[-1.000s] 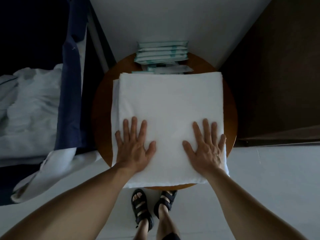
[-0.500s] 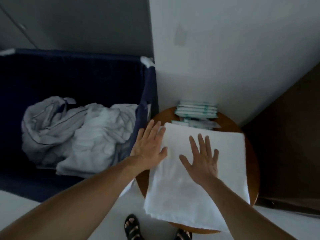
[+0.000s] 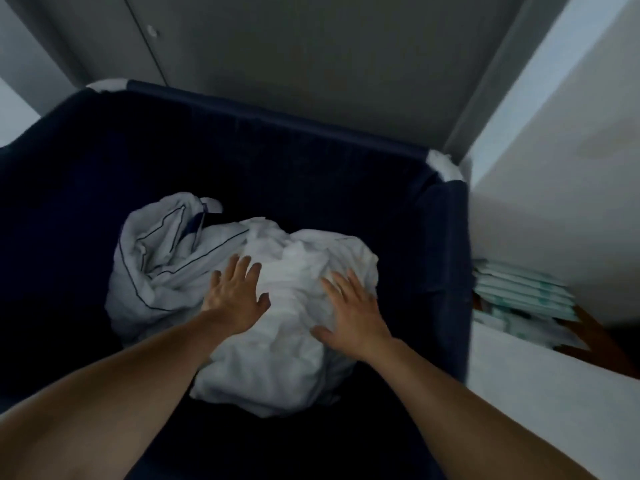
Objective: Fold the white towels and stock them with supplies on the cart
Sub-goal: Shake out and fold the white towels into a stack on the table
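I see both hands out flat, fingers straight and spread, gripping nothing. The left hand [image 3: 235, 301] and right hand [image 3: 355, 317] lie over the crumpled white towels [image 3: 287, 362]; touching or just above, I can't tell. That heap, one piece edged with a dark line, fills the middle of the deep navy cloth bin [image 3: 277, 114]. Right of the bin, pale green packets [image 3: 519, 291] are stacked on a brown table [image 3: 604, 348].

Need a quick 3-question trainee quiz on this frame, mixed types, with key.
1. True or false: the left hand and right hand are clenched fists.
2. Where does the crumpled linen lie? A in the blue bin; B on the floor; C on a shelf.
3. Fill in: the packets lie to the bin's ___.
Key: 1 false, both open; 2 A; 3 right.
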Action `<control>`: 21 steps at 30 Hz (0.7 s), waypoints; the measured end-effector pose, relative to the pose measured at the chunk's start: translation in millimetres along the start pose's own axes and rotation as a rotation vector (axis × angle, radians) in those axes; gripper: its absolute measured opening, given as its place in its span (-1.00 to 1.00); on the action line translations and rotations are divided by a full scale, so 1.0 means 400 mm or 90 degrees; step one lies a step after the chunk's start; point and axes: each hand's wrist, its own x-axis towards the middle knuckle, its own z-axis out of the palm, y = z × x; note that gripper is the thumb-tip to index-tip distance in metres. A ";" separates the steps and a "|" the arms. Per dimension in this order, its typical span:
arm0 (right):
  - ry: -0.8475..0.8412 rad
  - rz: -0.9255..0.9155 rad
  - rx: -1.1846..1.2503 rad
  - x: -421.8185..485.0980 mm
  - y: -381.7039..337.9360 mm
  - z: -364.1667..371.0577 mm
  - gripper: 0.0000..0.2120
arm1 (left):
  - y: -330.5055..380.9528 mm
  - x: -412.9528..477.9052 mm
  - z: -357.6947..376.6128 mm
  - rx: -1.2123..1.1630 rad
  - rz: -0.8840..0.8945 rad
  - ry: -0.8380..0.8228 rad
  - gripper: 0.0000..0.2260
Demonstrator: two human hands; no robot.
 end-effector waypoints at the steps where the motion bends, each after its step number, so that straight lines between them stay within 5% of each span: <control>1: -0.058 0.010 0.009 0.051 -0.019 0.037 -0.01 | -0.046 0.024 0.021 0.004 0.003 -0.016 -0.34; 6: -0.239 0.035 0.022 0.228 -0.090 0.256 0.38 | -0.217 0.111 0.143 0.012 0.025 -0.096 -0.33; 11: -0.226 0.028 -0.124 0.275 -0.116 0.435 0.44 | -0.257 0.157 0.264 -0.054 0.050 -0.137 -0.29; 13: -0.213 0.061 -0.144 0.300 -0.119 0.463 0.25 | -0.253 0.175 0.294 -0.076 0.068 -0.141 -0.29; 17: -0.155 0.083 -0.040 0.326 -0.124 0.470 -0.48 | -0.249 0.190 0.301 -0.088 0.113 -0.139 -0.28; 21: -0.057 0.083 0.137 0.290 -0.124 0.395 -0.62 | -0.230 0.174 0.234 -0.204 0.133 -0.201 -0.20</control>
